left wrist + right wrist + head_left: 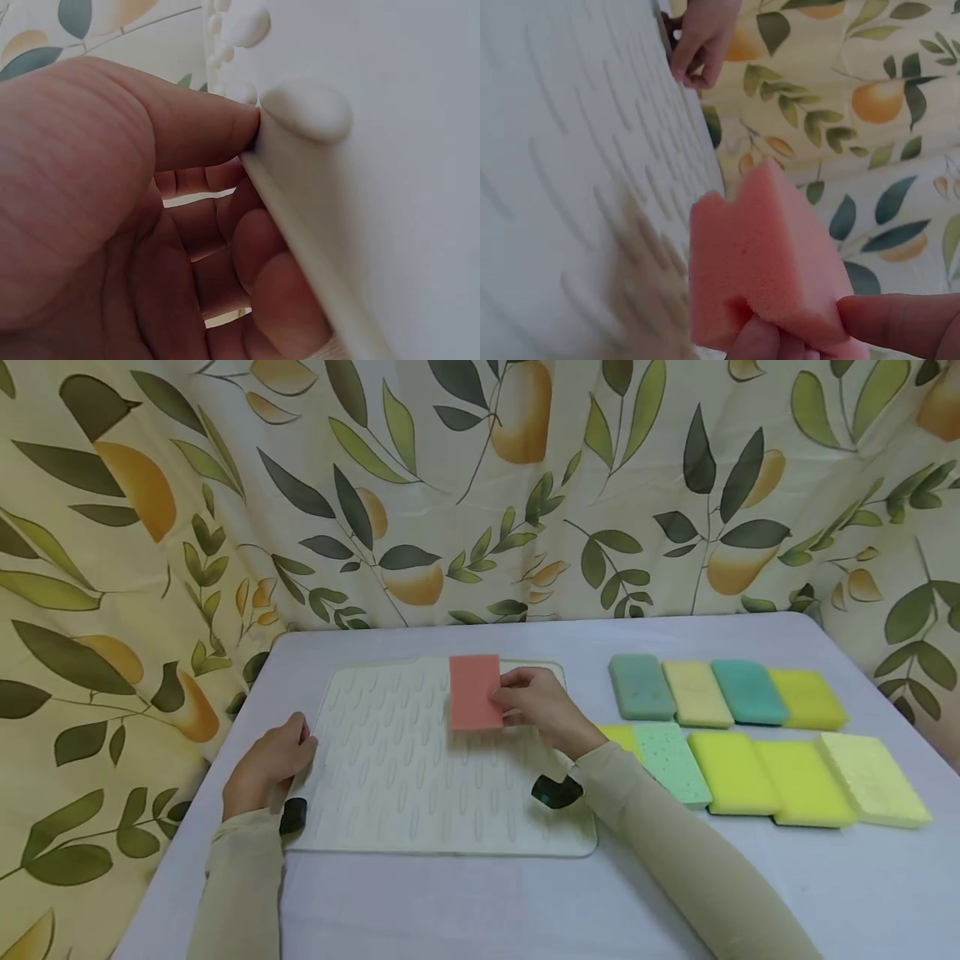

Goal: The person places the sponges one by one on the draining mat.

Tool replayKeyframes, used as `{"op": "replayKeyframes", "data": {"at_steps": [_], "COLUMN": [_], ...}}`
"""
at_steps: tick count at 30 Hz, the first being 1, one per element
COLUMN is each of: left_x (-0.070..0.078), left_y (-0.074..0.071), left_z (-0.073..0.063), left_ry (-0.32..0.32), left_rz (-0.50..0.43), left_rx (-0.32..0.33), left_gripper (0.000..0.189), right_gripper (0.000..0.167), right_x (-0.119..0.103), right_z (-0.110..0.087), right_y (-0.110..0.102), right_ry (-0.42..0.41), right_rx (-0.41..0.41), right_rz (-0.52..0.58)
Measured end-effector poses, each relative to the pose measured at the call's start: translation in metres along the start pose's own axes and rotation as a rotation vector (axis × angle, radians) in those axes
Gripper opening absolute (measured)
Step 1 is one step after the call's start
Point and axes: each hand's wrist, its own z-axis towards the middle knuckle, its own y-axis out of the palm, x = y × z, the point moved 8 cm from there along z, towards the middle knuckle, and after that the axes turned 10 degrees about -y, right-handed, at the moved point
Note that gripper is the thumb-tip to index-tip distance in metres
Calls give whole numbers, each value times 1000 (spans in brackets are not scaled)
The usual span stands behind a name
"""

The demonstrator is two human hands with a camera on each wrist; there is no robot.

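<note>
A pink sponge (476,692) is pinched between the thumb and fingers of my right hand (543,710), above the far part of a white ribbed mat (397,777). In the right wrist view the sponge (742,262) shows a notched side, and its shadow falls on the mat (577,187). My left hand (273,760) grips the mat's left edge; in the left wrist view the thumb of this hand (150,150) presses on top with the other fingers curled beneath the rim (300,259). Raised oblong bumps cover the mat's surface.
Two rows of sponges stand on the table to the right: a grey-green sponge (642,687), a teal sponge (748,692) and yellow ones at the back, a speckled mint sponge (671,764) and a pale yellow sponge (873,779) in front. A leaf-patterned curtain (480,527) hangs behind the table.
</note>
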Motion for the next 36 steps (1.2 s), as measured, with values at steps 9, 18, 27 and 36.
{"op": "replayKeyframes", "data": {"at_steps": [9, 18, 27, 36], "left_x": [-3, -6, -4, -4], "left_y": [-3, -2, -6, -5], "left_z": [3, 3, 2, 0], "left_ry": [6, 14, 55, 30], "left_rz": [-21, -70, -104, -117], "left_rx": [7, -37, -36, -40], "left_gripper": [16, 17, 19, 20], "right_gripper": [31, 33, 21, 12], "right_x": [10, 9, 3, 5], "right_z": [16, 30, 46, 59], "right_y": [47, 84, 110, 140], "right_ry": [144, 177, 149, 217], "right_rx": [-58, -72, -114, -126], "right_rz": [106, 180, 193, 223]}}
